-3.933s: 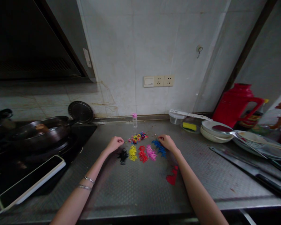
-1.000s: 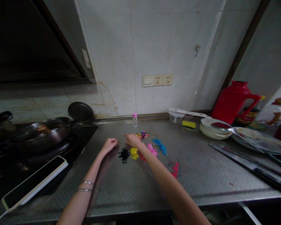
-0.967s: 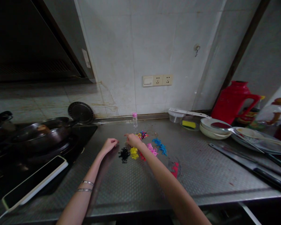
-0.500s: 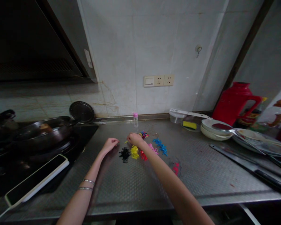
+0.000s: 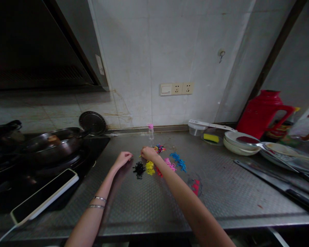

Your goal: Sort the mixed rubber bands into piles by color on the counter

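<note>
Small rubber bands lie in colour heaps on the metal counter: black, yellow, red, pink and blue. Behind my right hand is a mixed-colour heap. That hand is closed in a pinch just beyond the yellow heap, a bit of yellow band showing at its fingertips. Its forearm partly covers the red heap. My left hand rests on the counter left of the black heap, fingers curled together; whatever they may hold is hidden.
A small clear bottle with a pink top stands by the wall. A clear bag with red bits lies right of my forearm. Farther right are a yellow sponge, bowls, a knife and a red thermos. A phone lies left.
The whole view has shifted slightly, so everything sits a little farther right. Less of the yellow band shows at my right fingertips. My left hand stays in place.
</note>
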Available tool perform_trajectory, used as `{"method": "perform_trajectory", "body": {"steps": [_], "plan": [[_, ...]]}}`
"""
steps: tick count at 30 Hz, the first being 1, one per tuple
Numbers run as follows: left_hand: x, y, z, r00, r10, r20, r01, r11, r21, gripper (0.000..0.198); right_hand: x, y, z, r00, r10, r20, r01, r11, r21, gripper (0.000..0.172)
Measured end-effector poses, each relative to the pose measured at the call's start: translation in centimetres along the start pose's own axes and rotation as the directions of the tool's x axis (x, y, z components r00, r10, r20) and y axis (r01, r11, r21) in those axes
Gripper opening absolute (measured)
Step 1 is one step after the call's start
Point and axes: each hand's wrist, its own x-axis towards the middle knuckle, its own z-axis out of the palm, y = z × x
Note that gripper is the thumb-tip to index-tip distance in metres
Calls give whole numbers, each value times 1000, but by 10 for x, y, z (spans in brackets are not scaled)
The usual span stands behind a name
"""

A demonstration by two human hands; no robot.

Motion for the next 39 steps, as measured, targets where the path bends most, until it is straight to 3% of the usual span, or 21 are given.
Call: {"method": "perform_trajectory", "body": {"steps": [11,27,33,39], "plan": [[-1,2,0,1000,0,-4,0,1000,3,26,-9,7,-7,1000,9,-12,-9,1000,13,22],[4,-7,2,1000,12,-2,-12,1000,-18,28,-78,18,-23,999,-31,-25,34,987,158,26],[2,-1,3,999,27,-24,-27,1000,2,27,-102,49,-27,990,93,-109,-64,968,242,22],[7,0,18,992,122,-21,-121,992,46,29,-124,86,-25,952,219,-212,-151,943,295,21]]}}
